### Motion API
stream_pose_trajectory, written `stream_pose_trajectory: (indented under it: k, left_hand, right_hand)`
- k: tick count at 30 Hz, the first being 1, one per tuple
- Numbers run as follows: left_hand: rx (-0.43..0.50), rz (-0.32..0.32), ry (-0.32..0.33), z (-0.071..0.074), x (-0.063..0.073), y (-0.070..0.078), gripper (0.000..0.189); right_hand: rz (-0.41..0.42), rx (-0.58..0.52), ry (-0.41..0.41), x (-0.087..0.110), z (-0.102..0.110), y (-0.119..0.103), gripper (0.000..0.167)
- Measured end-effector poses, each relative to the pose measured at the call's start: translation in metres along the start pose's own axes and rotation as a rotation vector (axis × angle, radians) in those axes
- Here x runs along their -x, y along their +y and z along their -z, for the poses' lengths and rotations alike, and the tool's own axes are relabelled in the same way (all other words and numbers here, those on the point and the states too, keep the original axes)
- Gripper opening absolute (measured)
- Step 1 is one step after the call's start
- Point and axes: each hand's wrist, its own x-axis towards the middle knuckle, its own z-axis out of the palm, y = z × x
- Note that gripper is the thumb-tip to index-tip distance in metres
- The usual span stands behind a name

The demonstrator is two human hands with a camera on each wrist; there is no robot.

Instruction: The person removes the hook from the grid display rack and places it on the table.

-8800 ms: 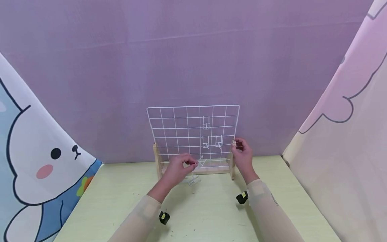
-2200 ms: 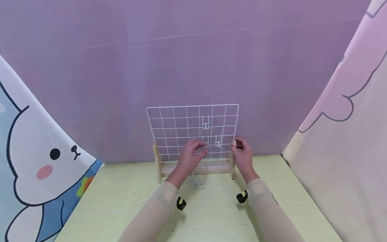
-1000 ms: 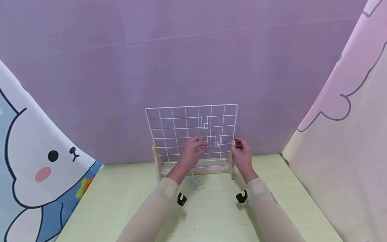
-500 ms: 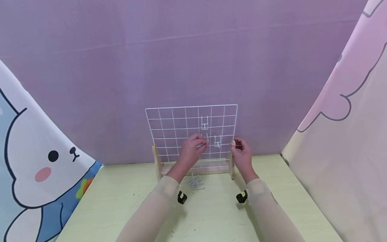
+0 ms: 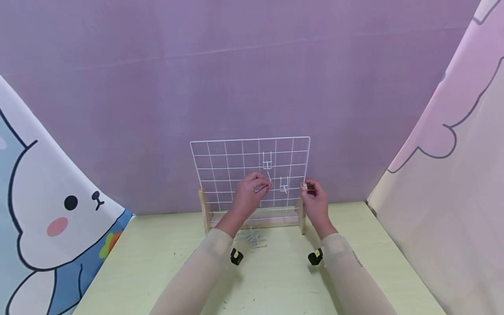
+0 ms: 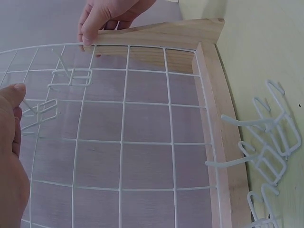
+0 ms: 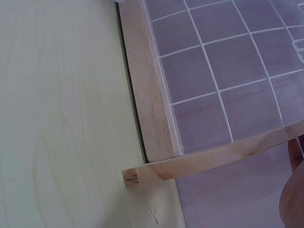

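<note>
Fingers (image 5: 260, 180) of the left hand (image 5: 248, 194) pinch a white wire hook (image 6: 39, 113) at the grid panel (image 6: 125, 102), whose side edge the right hand (image 5: 316, 202) grips, and a slackened pinch could drop the hook.

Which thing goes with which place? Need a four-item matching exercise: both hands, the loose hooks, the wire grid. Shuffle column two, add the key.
Column 1
1. Left hand
2. Right hand
3. Loose hooks
4. Wire grid

Column 2
A. Lying on the table
B. Set in the wooden stand
C. At the grid's side edge, by the top of an upright
D. Fingers at a mounted hook, partway across the grid

Pairs: 1-D, 2-C, 3-A, 4-B
</note>
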Motion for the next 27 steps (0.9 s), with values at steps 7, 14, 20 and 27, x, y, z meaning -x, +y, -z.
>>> stream_pose_trajectory:
  k: [7,14,20,27]
  left_hand:
    - [0.021,0.031,-0.002,0.001,0.004,0.002,0.014]
    - [0.018,0.021,-0.019,0.002,0.008,0.001,0.009]
    - [0.054,0.054,-0.054,0.003,0.014,0.000,0.010]
    - [0.049,0.088,-0.090,0.002,0.021,0.001,0.009]
  right_hand:
    - [0.004,-0.014,0.002,0.001,0.000,0.000,0.022]
    - [0.004,-0.021,-0.001,0.001,0.000,-0.001,0.023]
    - [-0.006,-0.018,-0.006,0.001,0.001,-0.002,0.023]
    - [-0.014,-0.006,0.000,0.000,0.000,-0.002,0.023]
